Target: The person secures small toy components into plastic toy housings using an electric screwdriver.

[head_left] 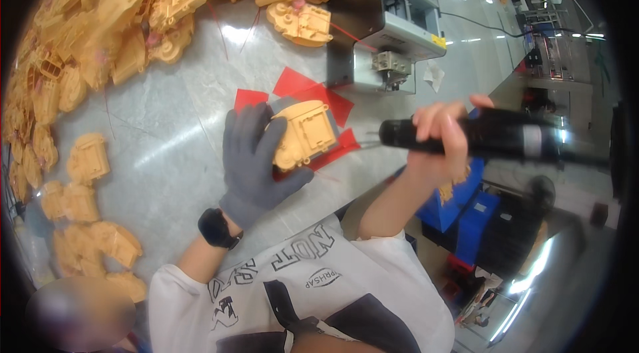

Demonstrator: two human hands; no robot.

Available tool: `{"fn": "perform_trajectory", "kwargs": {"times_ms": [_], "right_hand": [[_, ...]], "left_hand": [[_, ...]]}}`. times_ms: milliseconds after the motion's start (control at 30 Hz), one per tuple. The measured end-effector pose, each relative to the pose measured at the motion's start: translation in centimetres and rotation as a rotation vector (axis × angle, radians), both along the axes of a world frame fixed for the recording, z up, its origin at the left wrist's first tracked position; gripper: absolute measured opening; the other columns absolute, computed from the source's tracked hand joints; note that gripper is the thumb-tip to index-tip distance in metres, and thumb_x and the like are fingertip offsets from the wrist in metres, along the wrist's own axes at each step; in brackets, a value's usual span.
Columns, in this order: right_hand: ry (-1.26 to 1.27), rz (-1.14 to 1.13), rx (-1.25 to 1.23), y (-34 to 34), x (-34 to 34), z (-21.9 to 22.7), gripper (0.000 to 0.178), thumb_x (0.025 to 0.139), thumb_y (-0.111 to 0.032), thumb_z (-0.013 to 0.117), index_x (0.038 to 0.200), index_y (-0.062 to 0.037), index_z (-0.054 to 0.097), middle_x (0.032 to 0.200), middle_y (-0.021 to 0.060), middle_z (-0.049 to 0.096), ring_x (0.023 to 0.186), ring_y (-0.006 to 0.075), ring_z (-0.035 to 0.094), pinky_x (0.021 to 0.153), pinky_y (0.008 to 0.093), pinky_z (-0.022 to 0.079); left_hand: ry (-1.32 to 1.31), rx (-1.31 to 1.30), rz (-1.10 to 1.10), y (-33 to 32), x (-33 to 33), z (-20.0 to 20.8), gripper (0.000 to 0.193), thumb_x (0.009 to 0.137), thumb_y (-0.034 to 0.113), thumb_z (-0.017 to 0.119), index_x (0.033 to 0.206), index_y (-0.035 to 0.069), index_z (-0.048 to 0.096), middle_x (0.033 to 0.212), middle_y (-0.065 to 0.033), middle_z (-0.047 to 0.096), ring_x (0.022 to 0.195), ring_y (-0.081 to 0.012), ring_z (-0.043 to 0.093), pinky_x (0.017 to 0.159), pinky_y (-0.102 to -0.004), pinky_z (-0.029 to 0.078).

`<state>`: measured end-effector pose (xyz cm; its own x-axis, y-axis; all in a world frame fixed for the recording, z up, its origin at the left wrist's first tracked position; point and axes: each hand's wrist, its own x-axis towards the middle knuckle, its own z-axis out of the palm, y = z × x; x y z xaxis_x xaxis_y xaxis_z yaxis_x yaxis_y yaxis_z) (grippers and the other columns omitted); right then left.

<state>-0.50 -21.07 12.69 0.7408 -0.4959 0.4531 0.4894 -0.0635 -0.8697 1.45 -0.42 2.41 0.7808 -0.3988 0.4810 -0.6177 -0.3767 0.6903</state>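
My left hand (251, 163), in a grey glove with a dark watch at the wrist, holds an orange-yellow plastic housing (307, 135) down at the table. Its thumb lies along the near edge and a finger along the left side. Red sheets (313, 91) lie beneath and around the housing. My bare right hand (440, 130) is wrapped round a black electric screwdriver (496, 137), smeared by motion. The screwdriver lies nearly level, its thin tip pointing left toward the housing but apart from it.
Piles of similar yellow housings (126, 13) cover the far left of the grey table (180, 120). More housings (86, 203) lie along the left. A grey and black machine (393, 27) stands beyond my hands, a white scrap (434, 76) beside it. Blue bins (459, 213) sit below right.
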Motion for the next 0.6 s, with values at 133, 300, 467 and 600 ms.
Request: {"fn": "perform_trajectory", "kwargs": {"times_ms": [133,300,467,600], "right_hand": [[-0.031,0.149,-0.030,3.2,-1.5,0.1,0.048,0.073,-0.006,0.051,0.118,-0.0036,0.036,0.058,0.0037,0.042,0.045,0.0153,0.043,0.052,0.0329,0.041],[0.003,0.160,-0.034,4.8,-1.5,-0.3,0.048,0.073,-0.005,0.052,0.118,-0.0032,0.035,0.059,0.0053,0.044,0.045,0.0164,0.045,0.052,0.0329,0.041],[0.010,0.129,-0.072,5.6,-0.9,-0.9,0.047,0.074,-0.003,0.050,0.118,-0.0027,0.033,0.060,0.0066,0.044,0.046,0.0175,0.045,0.052,0.0334,0.042],[0.012,0.173,-0.065,5.3,-0.8,-1.4,0.046,0.075,-0.002,0.049,0.117,-0.0025,0.033,0.061,0.0072,0.044,0.046,0.0176,0.045,0.052,0.0334,0.041]], "left_hand": [[0.025,-0.016,-0.015,0.5,-0.2,-0.4,0.073,0.054,0.025,0.076,0.117,0.005,0.045,0.116,-0.0216,0.043,0.099,-0.0393,0.045,0.084,-0.0515,0.035],[0.081,0.022,-0.021,1.0,-0.5,-1.0,0.080,0.054,0.029,0.078,0.123,0.006,0.045,0.125,-0.0228,0.043,0.112,-0.0424,0.044,0.097,-0.0566,0.029],[0.078,0.035,-0.014,1.2,-0.5,-1.1,0.077,0.053,0.024,0.079,0.120,0.007,0.045,0.125,-0.0212,0.044,0.114,-0.0417,0.044,0.098,-0.0558,0.029],[0.077,0.029,-0.006,1.2,-0.5,-1.2,0.077,0.053,0.023,0.079,0.120,0.007,0.045,0.124,-0.0200,0.045,0.114,-0.0414,0.044,0.098,-0.0557,0.028]]}}
